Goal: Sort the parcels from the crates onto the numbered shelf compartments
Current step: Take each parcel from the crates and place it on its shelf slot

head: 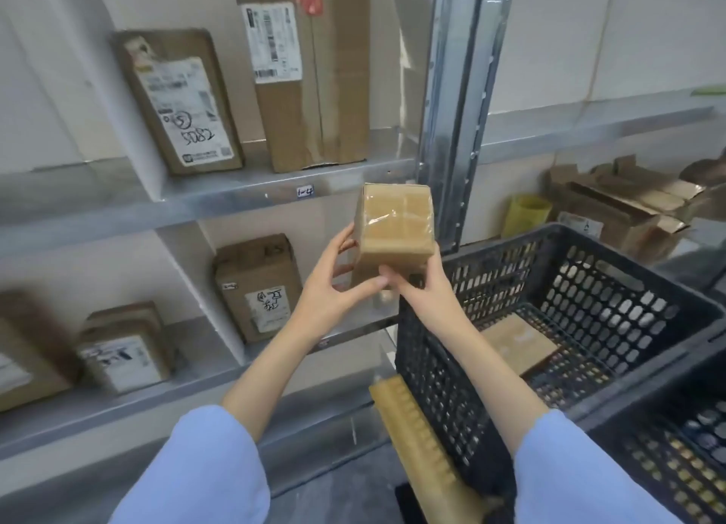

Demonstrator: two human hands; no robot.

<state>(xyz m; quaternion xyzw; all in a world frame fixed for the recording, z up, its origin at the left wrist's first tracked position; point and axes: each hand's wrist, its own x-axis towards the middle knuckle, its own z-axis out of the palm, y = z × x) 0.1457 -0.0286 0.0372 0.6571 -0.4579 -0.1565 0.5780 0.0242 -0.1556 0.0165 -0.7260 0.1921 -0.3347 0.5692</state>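
Note:
A small taped cardboard parcel [394, 222] is held up in front of the metal shelf [220, 193], just below the shelf edge tag reading 1-4 [305, 191]. My left hand [341, 284] grips its left side and bottom. My right hand [418, 278] holds its lower right corner from beneath. Right of my hands stands a black plastic crate [613, 299] with one flat brown parcel [518, 345] lying on its floor.
Labelled cardboard parcels stand in the shelf compartments: two above [176, 99] [310, 71], others below [257, 288] [125, 350]. A steel upright [459, 111] divides the shelf bays. Opened boxes [620, 205] and a yellow bag [524, 215] sit behind the crate. A second crate [683, 457] is at lower right.

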